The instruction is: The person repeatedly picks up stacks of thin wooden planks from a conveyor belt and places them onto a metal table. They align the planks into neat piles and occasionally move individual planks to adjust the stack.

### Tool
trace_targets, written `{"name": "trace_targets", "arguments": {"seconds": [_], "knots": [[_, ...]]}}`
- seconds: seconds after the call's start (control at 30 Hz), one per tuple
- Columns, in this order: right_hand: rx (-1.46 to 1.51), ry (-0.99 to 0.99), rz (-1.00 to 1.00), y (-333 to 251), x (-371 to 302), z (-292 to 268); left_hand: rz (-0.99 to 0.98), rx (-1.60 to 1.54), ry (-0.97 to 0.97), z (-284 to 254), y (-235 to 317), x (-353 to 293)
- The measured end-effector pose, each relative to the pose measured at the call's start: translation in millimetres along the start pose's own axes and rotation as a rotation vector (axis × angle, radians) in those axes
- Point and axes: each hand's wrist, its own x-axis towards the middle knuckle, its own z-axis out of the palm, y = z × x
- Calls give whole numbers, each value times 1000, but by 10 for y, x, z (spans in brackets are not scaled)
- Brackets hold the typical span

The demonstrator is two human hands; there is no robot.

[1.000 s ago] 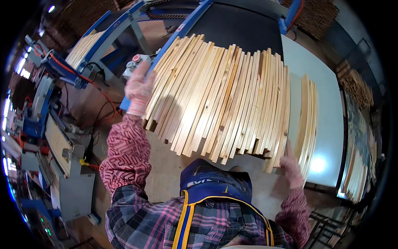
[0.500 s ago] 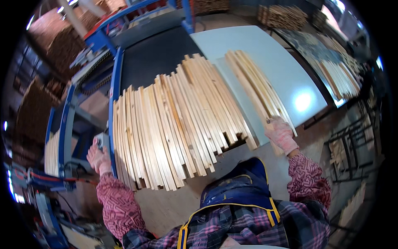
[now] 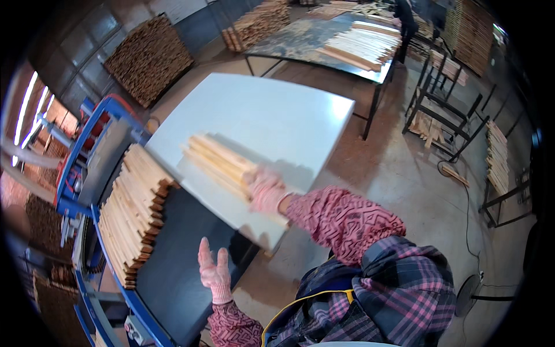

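My right hand (image 3: 267, 191), in a pale pinkish glove, is closed over the near end of a small bundle of wooden strips (image 3: 222, 165). These strips lie on a white tabletop (image 3: 248, 110); motion blurs the fingers a little. My left hand (image 3: 214, 269), gloved too, holds nothing, its fingers apart above the near edge of a black conveyor belt (image 3: 176, 254). On that belt a wide row of wooden strips (image 3: 130, 211) lies side by side, their near ends uneven, close to the blue machine frame (image 3: 87, 150).
A grey control box (image 3: 134, 329) sits on the blue side rail. Beyond the white tabletop stands a dark table (image 3: 289, 43) bearing more strips, with a person (image 3: 406, 26) beside it. Black metal racks (image 3: 442, 110) and a cable (image 3: 469, 231) are at the right. Stacked wood (image 3: 149, 58) stands behind.
My view has turned to the right. The row of strips has travelled along the belt toward the machine. My left hand has left the control box; my right hand stays on the bundle.
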Motion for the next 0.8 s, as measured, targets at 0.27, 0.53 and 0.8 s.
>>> {"name": "trace_targets", "arguments": {"seconds": [0.27,0.53,0.8], "knots": [[293,471,-429,2887,-1318,-294,260,402,65,1660,2431,925],[518,46,555,6198,-2752,31,587,419,-542,3832,4297,1897],[762,186,620,7202,-2279,159,776,501,-1155,7117,5922,2486]]}}
